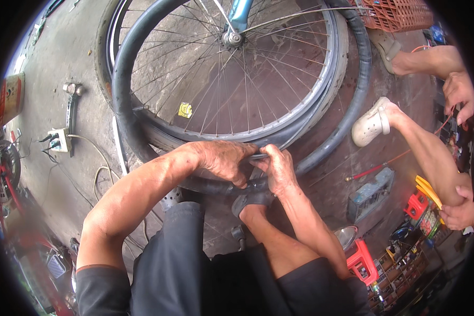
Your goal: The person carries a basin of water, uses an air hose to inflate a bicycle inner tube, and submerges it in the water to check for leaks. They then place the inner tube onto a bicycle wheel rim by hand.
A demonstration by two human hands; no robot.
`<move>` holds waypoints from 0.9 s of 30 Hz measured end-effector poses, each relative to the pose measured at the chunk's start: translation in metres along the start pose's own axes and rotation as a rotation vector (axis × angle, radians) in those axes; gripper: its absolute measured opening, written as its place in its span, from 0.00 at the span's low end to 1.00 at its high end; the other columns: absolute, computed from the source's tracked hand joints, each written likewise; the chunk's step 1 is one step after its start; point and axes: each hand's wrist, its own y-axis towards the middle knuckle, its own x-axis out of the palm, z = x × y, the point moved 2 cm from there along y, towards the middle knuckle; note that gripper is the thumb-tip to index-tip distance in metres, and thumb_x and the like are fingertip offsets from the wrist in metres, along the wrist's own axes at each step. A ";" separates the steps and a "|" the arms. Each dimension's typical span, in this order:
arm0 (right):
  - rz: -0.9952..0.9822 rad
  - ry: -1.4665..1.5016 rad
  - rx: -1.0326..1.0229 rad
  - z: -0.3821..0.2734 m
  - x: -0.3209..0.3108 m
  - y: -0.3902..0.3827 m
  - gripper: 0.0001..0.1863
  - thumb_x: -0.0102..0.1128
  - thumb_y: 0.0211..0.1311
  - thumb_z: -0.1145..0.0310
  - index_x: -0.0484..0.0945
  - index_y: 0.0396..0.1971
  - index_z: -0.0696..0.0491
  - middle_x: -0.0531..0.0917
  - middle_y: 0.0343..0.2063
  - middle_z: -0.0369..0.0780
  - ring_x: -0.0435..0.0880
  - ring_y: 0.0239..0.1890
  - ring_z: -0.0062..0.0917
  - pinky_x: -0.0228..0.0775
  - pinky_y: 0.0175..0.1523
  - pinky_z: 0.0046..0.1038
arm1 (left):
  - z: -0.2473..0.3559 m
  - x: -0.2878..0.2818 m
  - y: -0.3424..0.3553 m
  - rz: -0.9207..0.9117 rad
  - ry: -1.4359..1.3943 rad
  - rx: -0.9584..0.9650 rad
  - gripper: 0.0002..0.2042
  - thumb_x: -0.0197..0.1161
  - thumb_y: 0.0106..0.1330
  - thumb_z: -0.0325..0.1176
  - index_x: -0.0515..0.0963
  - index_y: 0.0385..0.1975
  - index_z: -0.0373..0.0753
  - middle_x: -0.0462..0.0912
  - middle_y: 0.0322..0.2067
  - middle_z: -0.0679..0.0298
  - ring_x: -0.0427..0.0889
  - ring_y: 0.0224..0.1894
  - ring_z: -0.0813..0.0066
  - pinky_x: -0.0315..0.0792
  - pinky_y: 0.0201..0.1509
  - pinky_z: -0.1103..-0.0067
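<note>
In front of me is a spoked bicycle wheel, its silver rim [279,128] joined at the hub [231,39] to a light-blue frame part [240,17]. A grey-walled tire [342,68] sits around the rim. Outside it, a plump black inner tube [362,89] loops loosely around the wheel. My left hand [221,159] bends over the tire's near edge, fingers curled on it, thumb lower by the tube. Close beside it, my right hand [277,167] pinches the same edge between thumb and fingers. The fingers partly hide what they grip.
A hammer [71,105] and a power strip with a cord [61,141] lie on the floor to the left. At right, another person's clog [371,125] rests near the tube. Around there are a red-brown crate [397,15], a grey metal block [371,195] and a red stool [363,262].
</note>
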 end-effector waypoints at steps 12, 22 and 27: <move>0.055 0.009 -0.065 0.007 0.000 0.000 0.11 0.57 0.54 0.71 0.76 0.29 0.66 0.78 0.31 0.43 0.81 0.34 0.29 0.81 0.39 0.32 | 0.020 -0.025 -0.024 -0.226 0.118 -0.303 0.35 0.68 0.49 0.43 0.67 0.57 0.34 0.79 0.47 0.48 0.77 0.53 0.51 0.70 0.56 0.64; 0.017 -0.101 0.061 0.001 0.003 -0.004 0.28 0.64 0.57 0.54 0.72 0.42 0.67 0.78 0.37 0.46 0.81 0.34 0.30 0.78 0.35 0.31 | 0.005 0.002 0.004 0.043 -0.135 -0.156 0.32 0.67 0.51 0.44 0.68 0.53 0.30 0.80 0.40 0.44 0.79 0.47 0.49 0.70 0.50 0.65; 0.200 -0.238 -0.070 -0.011 0.002 0.002 0.30 0.63 0.59 0.49 0.72 0.45 0.62 0.78 0.37 0.45 0.80 0.31 0.33 0.78 0.37 0.34 | 0.011 0.000 0.002 0.056 -0.083 -0.211 0.29 0.66 0.48 0.44 0.73 0.47 0.29 0.82 0.36 0.45 0.81 0.43 0.51 0.71 0.47 0.65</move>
